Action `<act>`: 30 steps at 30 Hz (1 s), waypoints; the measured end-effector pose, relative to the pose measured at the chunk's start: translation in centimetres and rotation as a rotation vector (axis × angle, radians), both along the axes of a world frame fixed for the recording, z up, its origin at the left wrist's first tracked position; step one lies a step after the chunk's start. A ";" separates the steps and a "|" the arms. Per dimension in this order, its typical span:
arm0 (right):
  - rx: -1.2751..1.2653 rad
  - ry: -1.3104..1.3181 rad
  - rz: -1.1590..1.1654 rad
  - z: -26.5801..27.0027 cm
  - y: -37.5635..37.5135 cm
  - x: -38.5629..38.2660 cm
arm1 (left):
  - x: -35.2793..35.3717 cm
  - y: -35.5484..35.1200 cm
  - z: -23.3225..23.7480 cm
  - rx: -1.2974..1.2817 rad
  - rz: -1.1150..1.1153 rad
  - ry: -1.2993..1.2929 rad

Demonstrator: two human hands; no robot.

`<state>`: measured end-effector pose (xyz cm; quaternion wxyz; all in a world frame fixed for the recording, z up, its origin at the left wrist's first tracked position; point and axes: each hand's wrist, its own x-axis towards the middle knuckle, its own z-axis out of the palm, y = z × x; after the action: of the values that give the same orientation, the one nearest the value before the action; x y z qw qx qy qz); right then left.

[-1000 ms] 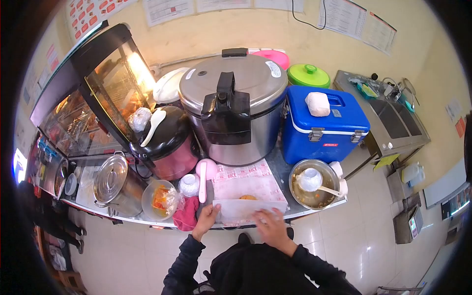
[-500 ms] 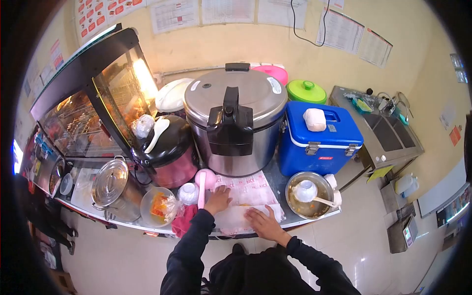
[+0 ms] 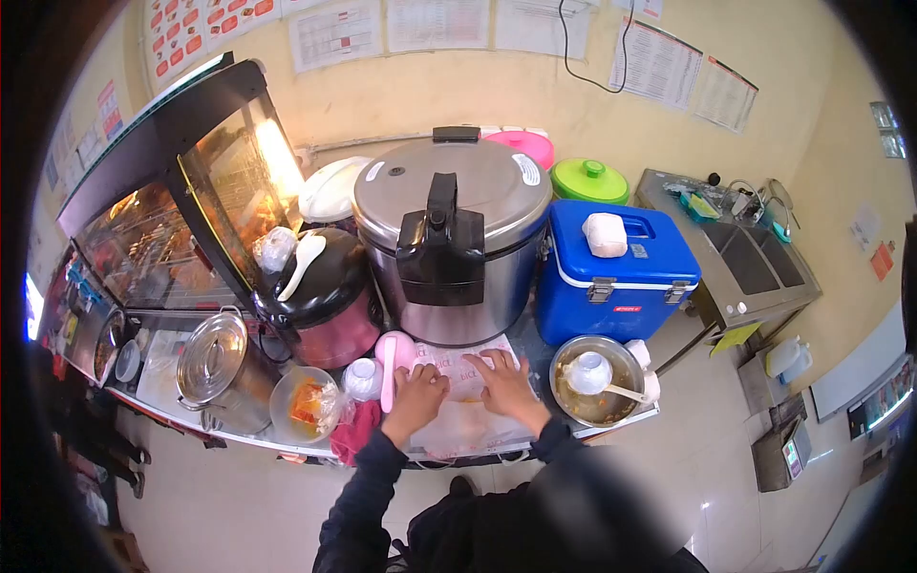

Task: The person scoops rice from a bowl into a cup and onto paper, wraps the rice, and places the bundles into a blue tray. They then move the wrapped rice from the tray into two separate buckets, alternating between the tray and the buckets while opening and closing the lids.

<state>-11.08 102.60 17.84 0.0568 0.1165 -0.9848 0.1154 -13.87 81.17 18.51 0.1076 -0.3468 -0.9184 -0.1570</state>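
Sheets of white paper printed with red lettering lie at the front of the counter, in front of a large steel rice cooker. My left hand is over the paper's left side, fingers curled down; what they pinch, if anything, is hidden. On the paper's right side rests my right hand, fingers bent and thumb apart, holding nothing visible. Just left of my left hand stand a pink ladle-like scoop and a white wrapped bundle. A crumpled red cloth lies below them.
Right of the paper is a steel bowl of broth with a ladle, and behind it a blue cooler box. Leftward are a plastic bowl, a lidded steel pot, a pink-and-black cooker and a lit food warmer.
Both hands have moved away from me, up the paper toward the rice cooker. The fingers, flatter before, are now bent. My right hand no longer lies across the paper's front part.
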 end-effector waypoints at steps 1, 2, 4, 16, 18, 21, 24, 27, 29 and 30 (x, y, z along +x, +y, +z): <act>0.066 -0.055 0.049 0.1 0.5 -1.3 | 1.2 0.3 -0.3 0.037 0.032 0.192; 0.069 -0.165 0.079 0.1 0.8 -2.6 | 2.7 0.9 -1.5 0.169 0.045 0.073; 0.080 -0.383 0.137 -0.2 1.5 -4.5 | 6.5 2.2 -3.7 0.205 -0.071 -0.069; -0.110 0.077 0.361 -1.5 1.6 2.3 | 9.8 3.9 -5.8 0.068 -0.037 0.062; -0.121 0.188 0.382 -2.7 1.5 3.3 | 10.0 3.8 -6.0 0.055 -0.044 0.054; -0.106 0.261 0.363 -3.8 1.2 5.1 | 9.9 3.5 -6.2 0.068 -0.065 0.036; -0.127 0.271 0.311 -4.6 0.8 6.9 | 9.8 3.2 -6.3 0.142 -0.081 -0.008; -0.140 0.312 0.297 -5.6 0.8 8.0 | 9.8 2.8 -7.2 0.156 -0.064 -0.019; -0.134 0.323 0.300 -6.1 1.0 8.3 | 10.1 2.4 -6.8 0.168 -0.032 0.002; -0.131 0.316 0.303 -6.0 1.0 8.5 | 10.4 2.4 -6.9 0.189 0.033 0.114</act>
<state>-2.57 103.63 11.89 0.1998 0.2759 -0.9253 0.1666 -3.45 83.60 11.65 0.1943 -0.3281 -0.8977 -0.2210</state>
